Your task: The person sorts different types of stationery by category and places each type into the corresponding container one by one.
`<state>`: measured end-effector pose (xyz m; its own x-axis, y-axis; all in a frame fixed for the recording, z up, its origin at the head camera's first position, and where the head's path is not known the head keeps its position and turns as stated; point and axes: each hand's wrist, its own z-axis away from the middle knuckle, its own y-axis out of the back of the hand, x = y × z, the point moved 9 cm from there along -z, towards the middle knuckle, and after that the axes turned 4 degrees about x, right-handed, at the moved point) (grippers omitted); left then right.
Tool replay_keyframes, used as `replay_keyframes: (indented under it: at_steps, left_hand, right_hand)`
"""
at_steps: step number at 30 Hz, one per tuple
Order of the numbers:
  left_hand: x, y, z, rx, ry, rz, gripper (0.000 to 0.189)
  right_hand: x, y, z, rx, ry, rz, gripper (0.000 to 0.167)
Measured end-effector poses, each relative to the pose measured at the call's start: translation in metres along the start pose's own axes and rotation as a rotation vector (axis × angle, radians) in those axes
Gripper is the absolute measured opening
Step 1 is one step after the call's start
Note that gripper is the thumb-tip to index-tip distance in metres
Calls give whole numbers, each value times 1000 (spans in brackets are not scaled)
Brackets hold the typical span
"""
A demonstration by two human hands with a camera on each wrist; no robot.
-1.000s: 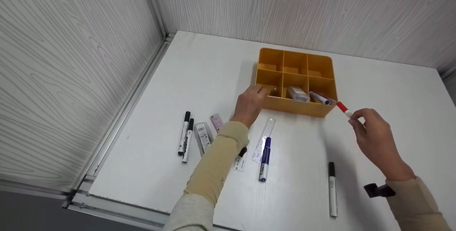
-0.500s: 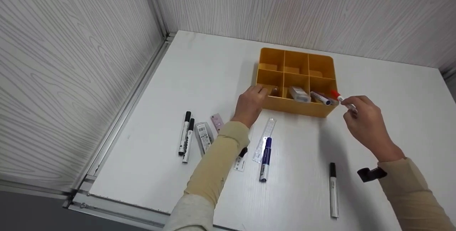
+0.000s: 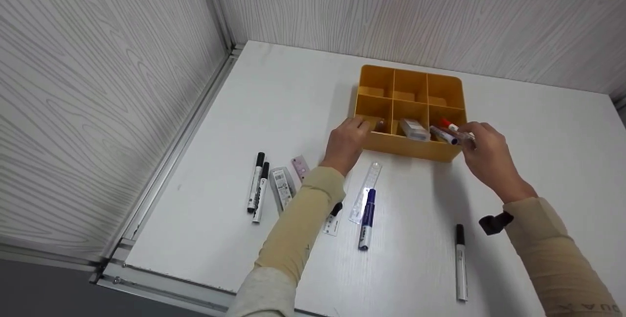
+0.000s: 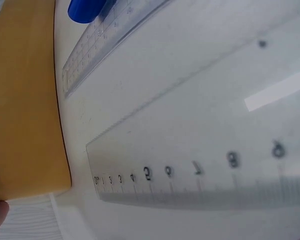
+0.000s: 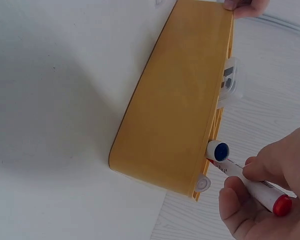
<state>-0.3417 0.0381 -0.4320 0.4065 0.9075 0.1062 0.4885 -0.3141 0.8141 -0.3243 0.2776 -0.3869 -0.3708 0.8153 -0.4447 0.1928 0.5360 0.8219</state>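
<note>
My left hand (image 3: 346, 143) grips the front-left rim of a yellow six-compartment organizer box (image 3: 406, 149). Between the thumb and fingers of my right hand (image 3: 489, 155) is a red-capped whiteboard marker (image 5: 257, 190), its cap end inside the front-right compartment. In that same compartment leans a white marker with a blue end (image 3: 443, 135). A clear plastic case (image 3: 414, 130) stands tilted in the front-middle compartment. Something small and dark (image 3: 380, 124) lies in the front-left one; its kind is unclear.
Nearer than the box lie a clear ruler (image 3: 374, 172), a blue marker (image 3: 367, 219) and a black-capped marker (image 3: 460, 268). Left of my left forearm are two black-capped markers (image 3: 260, 193), a grey packaged item (image 3: 282, 185) and a pink strip (image 3: 300, 166). Walls rise behind and left.
My right hand has moved left with the red-capped marker, from beside the box to over its front-right compartment. My left hand keeps its grip on the rim.
</note>
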Motion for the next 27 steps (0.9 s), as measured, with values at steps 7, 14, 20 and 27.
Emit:
replay_keyframes:
  at_steps: [7, 14, 20, 27]
  left_hand:
    - [1, 0, 0, -12, 15, 3, 23]
    - [1, 0, 1, -22, 11, -6, 24]
    - [0, 0, 2, -20, 12, 4, 25]
    - [1, 0, 3, -9, 1, 8, 24]
  right_hand:
    - [1, -5, -6, 33, 26, -8, 15]
    - [12, -18, -9, -36, -72, 3, 22]
    - [18, -26, -7, -118, -127, 2, 29]
    - [19, -28, 1, -154, -126, -8, 33]
